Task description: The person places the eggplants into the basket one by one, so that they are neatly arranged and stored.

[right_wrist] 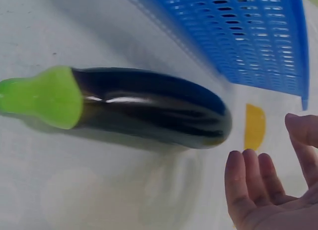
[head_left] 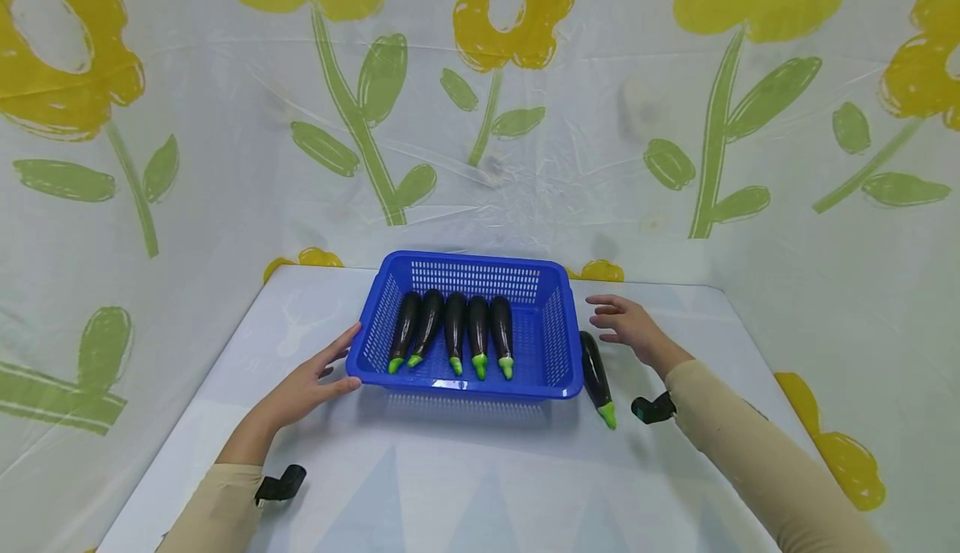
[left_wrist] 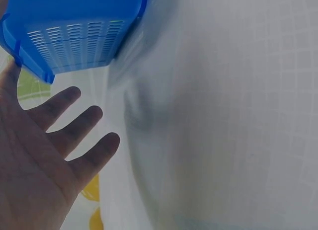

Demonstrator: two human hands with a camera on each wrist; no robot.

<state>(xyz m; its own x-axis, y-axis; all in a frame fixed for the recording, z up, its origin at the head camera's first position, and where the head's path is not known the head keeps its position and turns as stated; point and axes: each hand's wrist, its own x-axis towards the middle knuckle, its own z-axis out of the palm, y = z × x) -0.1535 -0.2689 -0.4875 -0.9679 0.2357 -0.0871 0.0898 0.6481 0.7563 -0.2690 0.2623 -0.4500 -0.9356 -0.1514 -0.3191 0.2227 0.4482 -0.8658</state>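
A blue plastic basket [head_left: 465, 384] with slotted walls stands on the table, several dark eggplants [head_left: 453, 328] lying side by side in it, green stem ends toward me. My left hand [head_left: 303, 390] is at its left side, fingertips at the rim; in the left wrist view the fingers [left_wrist: 82, 128] are spread and fairly straight below the basket [left_wrist: 74, 46]. One more eggplant [head_left: 595, 378] lies on the table just right of the basket. Near its dark end hovers my right hand [head_left: 633, 328], fingers loosely extended and apart from the eggplant [right_wrist: 154, 108] in the right wrist view.
The white table [head_left: 450, 486] carries pale blue triangle prints. A white cloth [head_left: 525, 194] with yellow flowers hangs behind it and along both sides. A small black device [head_left: 281, 484] sits at my left wrist, another black device [head_left: 654, 409] at my right.
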